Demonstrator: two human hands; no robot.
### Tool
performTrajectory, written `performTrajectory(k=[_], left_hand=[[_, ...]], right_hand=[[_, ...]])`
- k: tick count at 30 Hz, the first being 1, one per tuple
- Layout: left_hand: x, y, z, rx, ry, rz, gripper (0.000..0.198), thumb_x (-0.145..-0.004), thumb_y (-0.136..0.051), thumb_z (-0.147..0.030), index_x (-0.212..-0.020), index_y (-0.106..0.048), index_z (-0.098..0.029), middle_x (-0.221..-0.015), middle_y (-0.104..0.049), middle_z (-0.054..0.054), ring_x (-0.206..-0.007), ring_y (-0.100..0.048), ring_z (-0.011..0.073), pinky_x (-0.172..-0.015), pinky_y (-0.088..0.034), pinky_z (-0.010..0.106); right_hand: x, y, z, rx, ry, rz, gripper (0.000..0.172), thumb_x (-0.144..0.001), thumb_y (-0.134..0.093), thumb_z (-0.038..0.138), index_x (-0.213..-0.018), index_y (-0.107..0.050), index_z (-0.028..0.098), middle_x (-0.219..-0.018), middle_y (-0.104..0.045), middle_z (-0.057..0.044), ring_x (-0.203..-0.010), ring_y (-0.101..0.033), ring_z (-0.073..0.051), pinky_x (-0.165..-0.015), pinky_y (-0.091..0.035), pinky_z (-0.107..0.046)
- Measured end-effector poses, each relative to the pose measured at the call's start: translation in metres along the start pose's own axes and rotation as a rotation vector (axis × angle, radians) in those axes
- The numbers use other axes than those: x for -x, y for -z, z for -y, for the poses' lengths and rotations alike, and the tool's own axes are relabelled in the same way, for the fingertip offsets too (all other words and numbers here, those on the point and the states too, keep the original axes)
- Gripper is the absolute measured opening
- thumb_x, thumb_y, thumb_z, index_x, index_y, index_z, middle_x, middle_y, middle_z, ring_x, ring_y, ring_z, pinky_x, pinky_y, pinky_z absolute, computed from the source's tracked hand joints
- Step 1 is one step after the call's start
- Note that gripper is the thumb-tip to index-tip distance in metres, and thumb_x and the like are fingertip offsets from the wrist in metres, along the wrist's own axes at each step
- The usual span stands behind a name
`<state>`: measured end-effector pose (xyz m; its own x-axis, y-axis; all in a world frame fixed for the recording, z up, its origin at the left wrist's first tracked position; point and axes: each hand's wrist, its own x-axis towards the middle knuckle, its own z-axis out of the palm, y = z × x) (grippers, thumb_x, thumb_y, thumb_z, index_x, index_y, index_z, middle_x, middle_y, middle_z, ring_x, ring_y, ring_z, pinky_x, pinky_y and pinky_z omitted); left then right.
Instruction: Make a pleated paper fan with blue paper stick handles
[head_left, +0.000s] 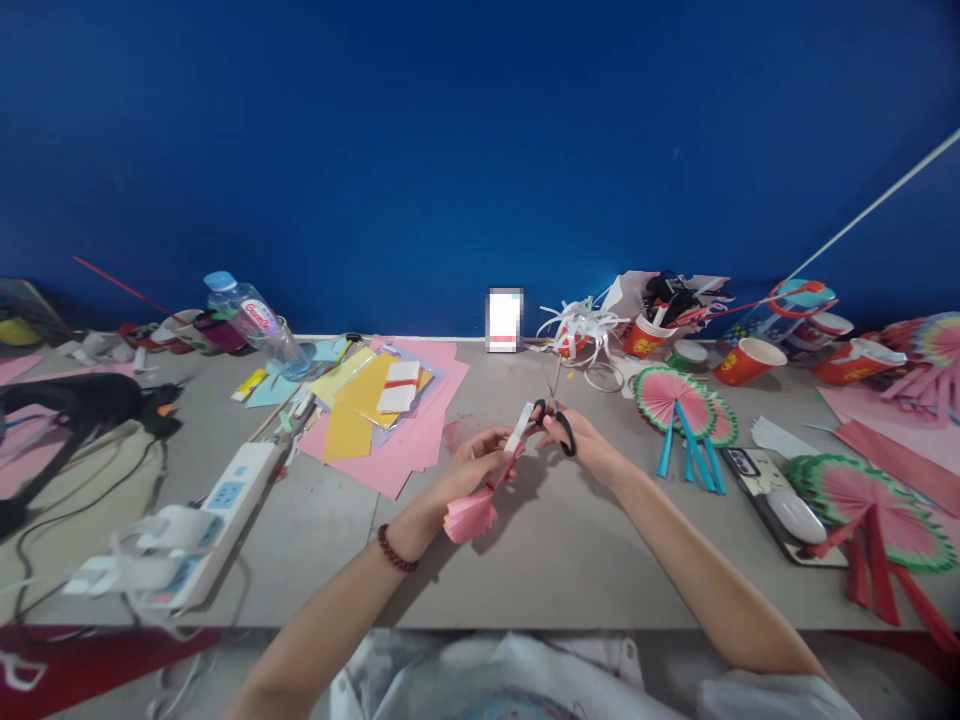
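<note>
Over the middle of the table, my left hand (484, 458) pinches a small pink pleated paper fan (471, 515), whose folds spread downward toward me. A short white strip (520, 425), perhaps tape or paper, sticks up from the same fingers. My right hand (589, 445) has its fingers around a pair of scissors (568, 436) with black handle loops. The thin blades point up and away from me, beside the white strip; whether they touch it I cannot tell. A dark bead bracelet (397, 548) circles my left wrist.
Left lie pink paper sheets (382, 470), a plastic bottle (255, 315) and a power strip (225, 510) with cables. Right are finished watermelon-coloured paper fans (675, 400), red paper cups (750, 362), curled white strips (592, 330) and a phone (750, 480) under a mouse (796, 515).
</note>
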<state>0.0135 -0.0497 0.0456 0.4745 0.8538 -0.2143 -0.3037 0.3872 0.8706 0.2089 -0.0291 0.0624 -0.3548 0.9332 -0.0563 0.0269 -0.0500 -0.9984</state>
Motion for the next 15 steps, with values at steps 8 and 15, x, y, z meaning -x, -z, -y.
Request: performTrajectory(k=[8,15], left_hand=[[-0.001,0.004,0.001,-0.111,-0.039,-0.012,0.034,-0.071,-0.065,-0.026,-0.103,-0.061,-0.018,-0.086,-0.059,0.002,-0.060,-0.056,0.0101,-0.063,-0.047,0.026],[-0.004,0.008,0.004,-0.156,-0.079,-0.003,0.036,-0.071,-0.064,-0.025,-0.105,-0.059,-0.019,-0.086,-0.057,0.001,-0.060,-0.056,0.0101,-0.061,-0.048,0.027]], right_hand=[[0.019,0.025,0.004,0.133,-0.139,0.083,0.045,-0.078,-0.055,0.061,-0.087,-0.053,0.017,-0.076,-0.056,-0.003,-0.067,-0.055,-0.013,-0.056,-0.045,-0.023],[0.036,0.058,0.001,0.207,-0.332,0.454,0.041,-0.074,-0.064,0.054,-0.080,-0.052,0.015,-0.065,-0.050,0.002,-0.056,-0.046,-0.008,-0.051,-0.037,-0.020]])
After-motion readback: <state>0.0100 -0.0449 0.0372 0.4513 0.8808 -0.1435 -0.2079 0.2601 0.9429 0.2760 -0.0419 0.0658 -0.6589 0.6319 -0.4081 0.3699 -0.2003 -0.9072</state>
